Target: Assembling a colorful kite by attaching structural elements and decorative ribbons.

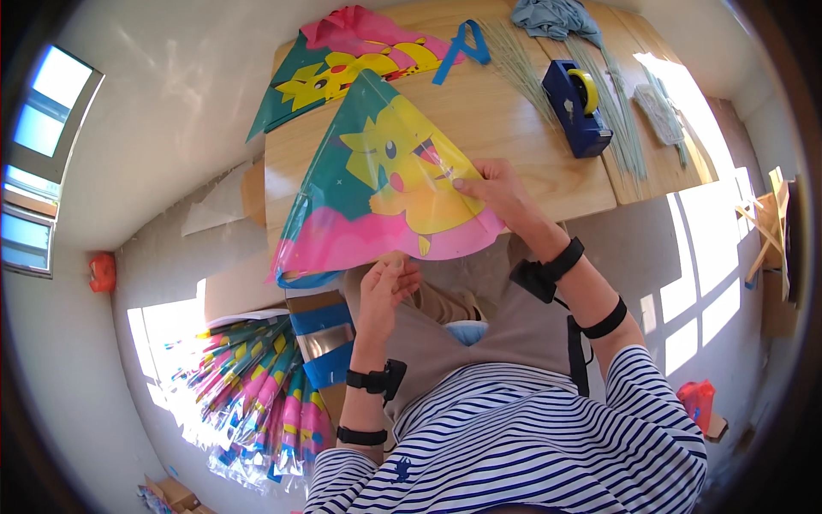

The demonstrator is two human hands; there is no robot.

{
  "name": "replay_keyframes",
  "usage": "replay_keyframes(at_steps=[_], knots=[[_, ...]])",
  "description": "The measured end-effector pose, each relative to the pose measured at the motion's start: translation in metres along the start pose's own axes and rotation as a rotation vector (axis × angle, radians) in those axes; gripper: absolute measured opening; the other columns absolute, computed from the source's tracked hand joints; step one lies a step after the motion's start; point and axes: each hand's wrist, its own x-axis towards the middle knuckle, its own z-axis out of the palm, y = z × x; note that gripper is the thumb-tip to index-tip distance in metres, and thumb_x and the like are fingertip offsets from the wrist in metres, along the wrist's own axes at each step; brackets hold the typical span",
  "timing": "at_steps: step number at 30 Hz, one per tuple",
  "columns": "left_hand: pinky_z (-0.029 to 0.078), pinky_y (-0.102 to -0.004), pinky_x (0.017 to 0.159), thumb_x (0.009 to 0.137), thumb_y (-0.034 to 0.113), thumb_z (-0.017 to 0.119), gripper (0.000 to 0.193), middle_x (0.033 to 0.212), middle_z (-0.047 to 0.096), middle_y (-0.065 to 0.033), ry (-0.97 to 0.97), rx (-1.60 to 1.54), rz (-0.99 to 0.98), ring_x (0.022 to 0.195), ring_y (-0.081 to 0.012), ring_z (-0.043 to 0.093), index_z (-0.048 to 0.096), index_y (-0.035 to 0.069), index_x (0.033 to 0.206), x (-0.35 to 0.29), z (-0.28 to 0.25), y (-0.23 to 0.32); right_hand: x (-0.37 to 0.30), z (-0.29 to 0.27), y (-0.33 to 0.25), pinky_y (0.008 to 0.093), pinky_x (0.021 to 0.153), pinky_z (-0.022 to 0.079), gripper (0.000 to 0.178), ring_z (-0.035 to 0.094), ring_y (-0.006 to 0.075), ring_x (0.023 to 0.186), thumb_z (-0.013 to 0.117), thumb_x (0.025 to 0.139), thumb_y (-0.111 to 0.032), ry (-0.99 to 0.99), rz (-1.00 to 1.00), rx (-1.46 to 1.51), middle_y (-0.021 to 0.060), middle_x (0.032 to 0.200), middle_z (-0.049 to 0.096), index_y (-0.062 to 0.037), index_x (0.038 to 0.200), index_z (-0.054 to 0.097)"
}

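A thin triangular plastic kite [398, 176] in green, yellow and pink, printed with a cartoon animal, is spread in front of me, its tip pointing to the far side over the table. On its right side, my right hand [501, 195] pinches the sheet between thumb and fingers. At the middle of the near pink edge, my left hand [387, 291] is closed, thumb against fingertips, gripping the rim. A loop of blue strip [310, 279] shows under the kite's near left corner. Part of the tabletop is hidden behind the sheet.
More kite sheets [364, 64] lie on the wooden table [565, 184]. A blue tape dispenser [575, 110], thin sticks [618, 128], a blue ribbon [462, 51], a clear packet [658, 113] and a grey-blue cloth [556, 19] are there too. Many wrapped kites [261, 385] fill the lower left beside a taped box [324, 338].
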Motion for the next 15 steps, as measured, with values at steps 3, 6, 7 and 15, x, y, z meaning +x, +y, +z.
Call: replay_keyframes(at_steps=[3,6,7,15], knots=[[0.056,-0.0367,0.087,0.100,0.030,0.058,0.034,0.109,0.069,-0.0144,-0.003,-0.226,-0.064,0.099,-0.0239,0.068,0.060,0.000,0.117,0.018,-0.005,-0.012,-0.005,-0.006,0.006,0.0276,0.068,0.054,0.022,0.066,0.0104,0.077,0.069,0.091,-0.009,0.008,0.028,0.128,0.0069,0.092,0.072,0.0065,0.106,0.070],[0.057,-0.0377,0.087,0.100,0.029,0.059,0.032,0.109,0.069,-0.0146,0.077,-0.384,-0.050,0.099,-0.0251,0.068,0.060,0.000,0.116,0.034,-0.029,-0.016,-0.006,-0.011,0.014,0.0275,0.068,0.054,0.022,0.066,0.0113,0.076,0.068,0.091,-0.008,0.004,0.081,0.161,0.0080,0.093,0.072,0.0076,0.107,0.069],[0.057,-0.0377,0.087,0.099,0.028,0.060,0.031,0.108,0.069,-0.0145,0.119,-0.429,-0.030,0.099,-0.0254,0.068,0.060,0.001,0.115,0.037,-0.035,-0.016,-0.006,-0.012,0.016,0.0274,0.069,0.054,0.022,0.066,0.0114,0.077,0.068,0.091,-0.008,0.004,0.093,0.161,0.0084,0.093,0.072,0.0079,0.106,0.069],[0.053,-0.0310,0.085,0.090,0.007,0.067,0.021,0.101,0.068,-0.0113,0.737,0.068,0.497,0.093,-0.0218,0.066,0.061,0.000,0.110,0.041,-0.098,0.007,-0.005,-0.034,0.037,0.0266,0.073,0.053,0.026,0.066,0.0101,0.081,0.067,0.093,-0.013,0.008,0.051,0.101,0.0068,0.094,0.072,0.0059,0.110,0.067]])
